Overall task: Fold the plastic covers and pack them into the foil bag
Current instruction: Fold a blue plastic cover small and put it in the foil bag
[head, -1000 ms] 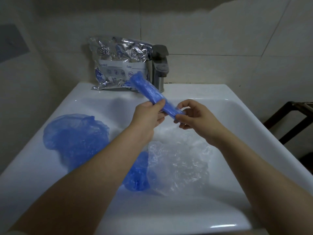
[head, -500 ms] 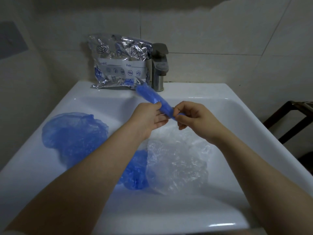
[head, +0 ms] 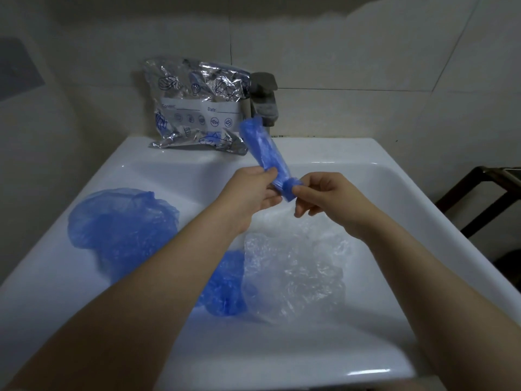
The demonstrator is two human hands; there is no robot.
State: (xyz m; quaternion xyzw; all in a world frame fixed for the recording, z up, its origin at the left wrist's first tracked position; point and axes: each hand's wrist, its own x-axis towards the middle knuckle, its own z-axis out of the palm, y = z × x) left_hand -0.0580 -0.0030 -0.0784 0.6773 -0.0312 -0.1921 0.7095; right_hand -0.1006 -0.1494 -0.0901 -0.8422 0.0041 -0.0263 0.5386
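Thin, feather-light film: soft, slippery, quick to spring open unless kept under steady pinch. Best gripped at the rolled end, where layers bunch thick enough for fingertips to bite; elsewhere likely to slide or unfurl.

Blue plastic cover (head: 263, 153), already gathered into a narrow crinkled strip, held up above the sink (head: 423, 198), its free end slanting up toward the tap (head: 263, 100). Lower end turned into a small tight roll. Left hand (head: 251, 190) pinching the strip just above that roll, thumb and fingers closed round the film. Right hand (head: 324, 193) curled on the roll itself, fingertips nipping it from the side.

Probably midway through rolling this cover small; most of the strip not yet wound.

Down in the basin, more to fold: a loose blue cover (head: 124, 221) spread at the left, puffy and translucent; a clear cover (head: 293, 272) crumpled at the right, glossy, overlapping another blue cover (head: 225, 286) partly hidden under the left forearm.

Foil bag (head: 197, 105) propped upright on the sink's back ledge just beside the tap, silver, wrinkled, printed with blue icons and a white label strip. Mouth not clearly visible; cannot tell whether open.
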